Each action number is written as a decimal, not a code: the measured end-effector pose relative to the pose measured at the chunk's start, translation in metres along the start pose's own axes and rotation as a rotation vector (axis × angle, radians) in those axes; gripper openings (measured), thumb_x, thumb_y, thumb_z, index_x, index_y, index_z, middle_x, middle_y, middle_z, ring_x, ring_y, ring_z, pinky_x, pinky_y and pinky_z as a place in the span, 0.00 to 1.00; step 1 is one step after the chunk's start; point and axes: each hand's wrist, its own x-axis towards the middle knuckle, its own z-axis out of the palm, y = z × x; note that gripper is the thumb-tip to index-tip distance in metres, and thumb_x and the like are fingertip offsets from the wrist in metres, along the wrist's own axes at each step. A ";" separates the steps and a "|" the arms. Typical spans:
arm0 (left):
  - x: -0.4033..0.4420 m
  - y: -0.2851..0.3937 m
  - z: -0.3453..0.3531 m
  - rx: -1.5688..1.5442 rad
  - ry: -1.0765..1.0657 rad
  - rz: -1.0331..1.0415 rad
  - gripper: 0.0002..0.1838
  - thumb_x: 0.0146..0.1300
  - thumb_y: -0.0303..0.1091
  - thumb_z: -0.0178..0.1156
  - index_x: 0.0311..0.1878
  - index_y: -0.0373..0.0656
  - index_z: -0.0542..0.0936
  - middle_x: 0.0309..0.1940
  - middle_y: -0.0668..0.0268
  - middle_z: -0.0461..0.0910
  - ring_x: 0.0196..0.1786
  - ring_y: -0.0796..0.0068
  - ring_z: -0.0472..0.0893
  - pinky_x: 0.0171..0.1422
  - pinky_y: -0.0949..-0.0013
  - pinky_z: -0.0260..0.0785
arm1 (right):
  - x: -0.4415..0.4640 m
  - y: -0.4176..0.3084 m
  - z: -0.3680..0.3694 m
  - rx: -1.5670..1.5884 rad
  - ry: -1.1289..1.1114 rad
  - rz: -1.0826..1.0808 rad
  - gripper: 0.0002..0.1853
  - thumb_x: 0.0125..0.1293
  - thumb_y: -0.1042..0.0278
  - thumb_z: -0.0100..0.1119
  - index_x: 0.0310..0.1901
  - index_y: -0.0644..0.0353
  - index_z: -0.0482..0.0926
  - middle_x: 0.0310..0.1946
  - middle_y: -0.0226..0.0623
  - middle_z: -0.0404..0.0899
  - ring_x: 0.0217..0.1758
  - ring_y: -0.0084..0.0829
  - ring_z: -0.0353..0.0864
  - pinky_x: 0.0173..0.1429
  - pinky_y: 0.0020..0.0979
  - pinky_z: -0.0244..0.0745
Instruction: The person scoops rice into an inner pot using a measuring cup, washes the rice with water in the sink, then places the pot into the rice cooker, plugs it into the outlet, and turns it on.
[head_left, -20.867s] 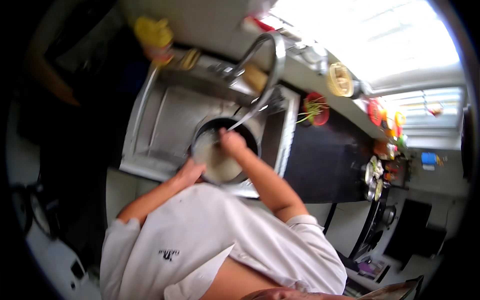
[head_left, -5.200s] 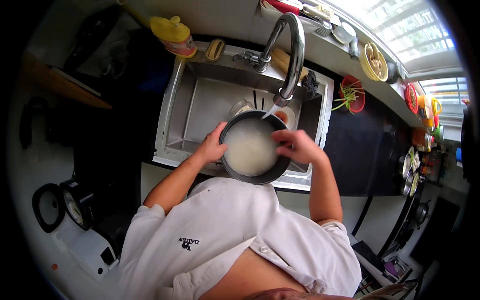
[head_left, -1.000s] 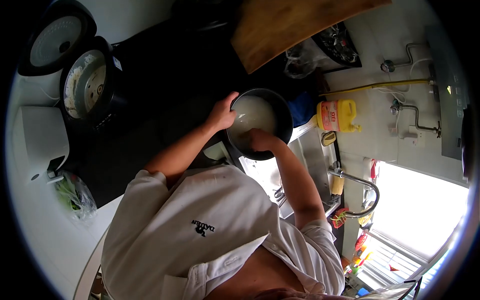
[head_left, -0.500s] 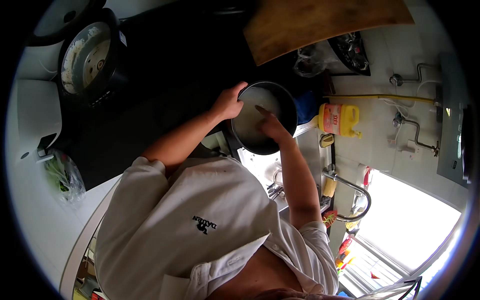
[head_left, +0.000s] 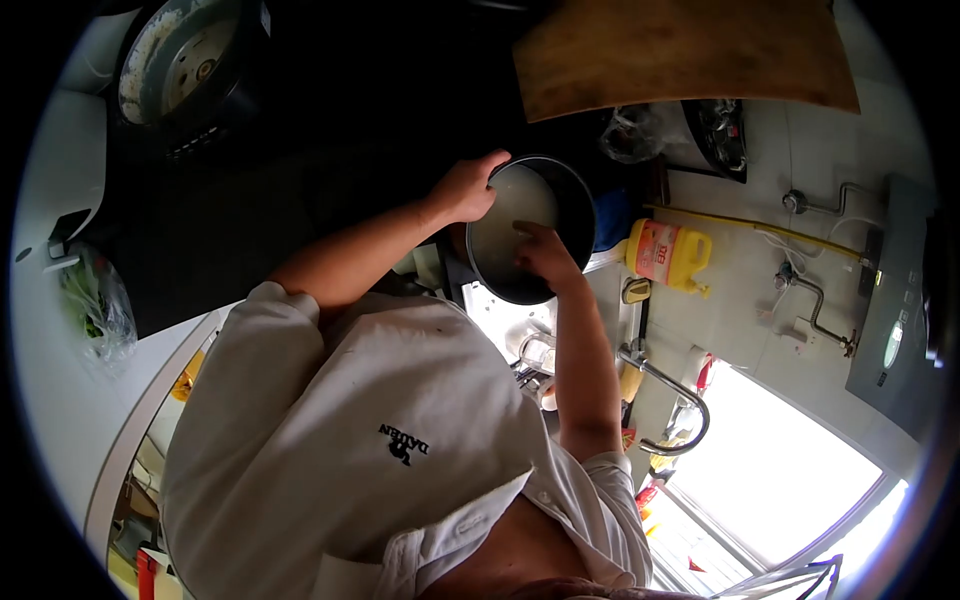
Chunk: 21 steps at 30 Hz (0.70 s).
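A dark round rice cooker pot (head_left: pixel 580 200) holds cloudy whitish water (head_left: pixel 505 215). My left hand (head_left: pixel 470 188) grips its rim on the left side, thumb over the edge. Inside the pot is my right hand (head_left: pixel 548 258), its index finger stretched out over the water and the other fingers bent lower, partly hidden. I see nothing held in the right hand. What lies under the cloudy water cannot be made out. The pot is at the edge between the dark counter (head_left: pixel 240 240) and the sink.
A rice cooker body (head_left: pixel 195 70) stands open at the upper left. Bagged greens (head_left: pixel 95 300) lie at left. A wooden board (head_left: pixel 690 60) is at the top. To the right are a yellow jug (head_left: pixel 668 255), a curved faucet (head_left: pixel 695 400) and a glass jar (head_left: pixel 537 352) by the sink.
The view has shifted slightly. My left hand still grips the rim, and my right hand has moved a little within the pot, its index finger now lower.
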 end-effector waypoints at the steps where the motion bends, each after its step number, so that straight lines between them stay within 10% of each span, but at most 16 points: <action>1: -0.001 0.002 -0.001 0.012 0.007 -0.004 0.27 0.53 0.19 0.52 0.60 0.42 0.72 0.43 0.45 0.82 0.48 0.46 0.82 0.52 0.55 0.74 | 0.000 -0.001 0.001 0.043 -0.001 0.030 0.33 0.47 0.77 0.55 0.61 0.70 0.73 0.25 0.40 0.79 0.23 0.26 0.74 0.29 0.25 0.67; 21: 0.003 -0.007 0.003 0.017 0.001 0.015 0.27 0.54 0.20 0.53 0.60 0.42 0.71 0.43 0.46 0.83 0.48 0.44 0.82 0.53 0.55 0.75 | 0.014 0.011 0.001 -0.129 0.051 -0.046 0.31 0.54 0.74 0.58 0.63 0.67 0.72 0.27 0.40 0.80 0.26 0.27 0.78 0.29 0.27 0.71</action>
